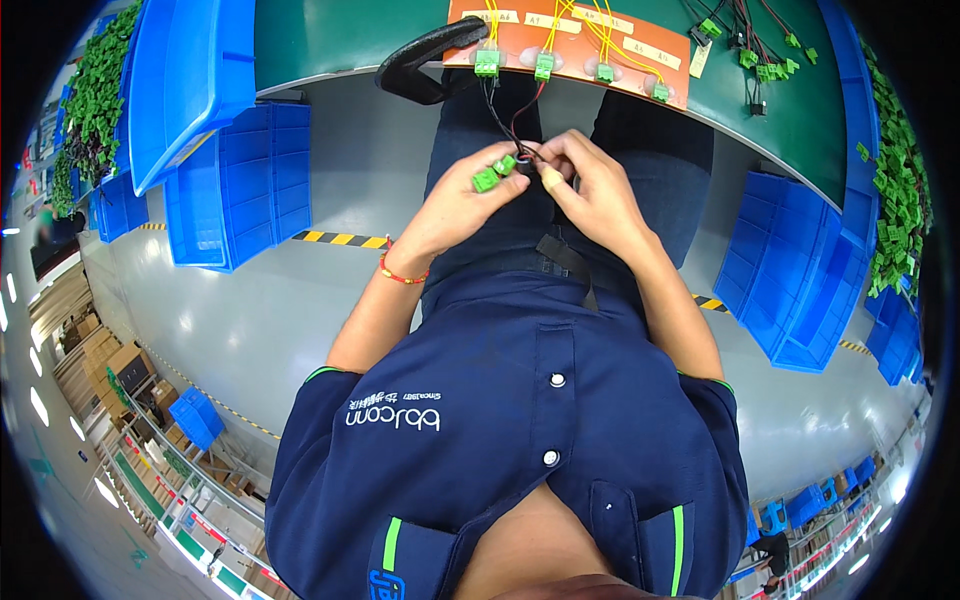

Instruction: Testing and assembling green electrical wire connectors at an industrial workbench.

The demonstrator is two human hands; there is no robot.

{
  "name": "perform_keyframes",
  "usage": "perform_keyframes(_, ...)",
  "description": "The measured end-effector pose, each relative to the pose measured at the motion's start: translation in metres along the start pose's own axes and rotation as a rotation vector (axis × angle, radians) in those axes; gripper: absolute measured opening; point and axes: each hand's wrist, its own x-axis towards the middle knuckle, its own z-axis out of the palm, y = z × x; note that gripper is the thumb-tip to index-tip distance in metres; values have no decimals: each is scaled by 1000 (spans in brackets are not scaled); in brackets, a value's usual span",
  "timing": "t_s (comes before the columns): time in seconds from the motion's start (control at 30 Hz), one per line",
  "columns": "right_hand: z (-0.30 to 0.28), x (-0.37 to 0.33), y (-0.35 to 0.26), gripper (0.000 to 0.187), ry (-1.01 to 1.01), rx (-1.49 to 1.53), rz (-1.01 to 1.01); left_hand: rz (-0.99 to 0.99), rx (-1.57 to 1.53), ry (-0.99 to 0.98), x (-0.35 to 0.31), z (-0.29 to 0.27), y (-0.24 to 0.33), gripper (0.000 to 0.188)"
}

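My left hand (468, 192) is closed on a green terminal connector (487, 179), with a smaller green piece beside it between thumb and fingers. My right hand (597, 194) pinches the wire side close by, and its fingertips almost meet the left ones. A small black connector (524, 166) sits between the two hands, partly covered by fingers. Black and dark red wires (514, 125) run from the hands up to green terminal blocks (487, 63) at the near edge of an orange board (630, 68). Yellow wires (548, 35) leave the blocks at the far side.
A black clamp handle (420, 62) juts over the green table's (340, 35) near edge. Loose wired connectors (765, 70) lie at the right. Blue bins (240, 185) stand left, and more blue bins (780, 265) right. Green connectors (898, 200) are heaped at the far right.
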Motion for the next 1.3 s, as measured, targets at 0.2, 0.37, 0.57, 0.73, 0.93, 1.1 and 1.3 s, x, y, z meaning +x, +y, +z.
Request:
perform_keyframes(0.2,-30,-26,-11,10,162,-221,-2,-113,-111,-88,10,17,7,27)
perform_keyframes(0.37,-31,-52,-11,23,-69,278,233,-25,-306,-76,11,31,12,26)
perform_keyframes(0.57,-27,-46,2,36,219,775,373,-40,-438,-96,2,40,11,19)
perform_keyframes(0.73,-50,-42,-5,37,406,1124,289,-80,-565,-154,-2,32,10,17)
perform_keyframes(0.93,-44,-31,-20,30,407,1077,169,-169,-514,-162,-5,25,9,16)
perform_keyframes(1.1,-23,-4,-26,17,452,368,25,-245,-463,-89,-13,23,11,12)
perform_keyframes(1.3,-26,9,-28,10,497,-229,-135,-252,-470,-59,-20,22,10,14)
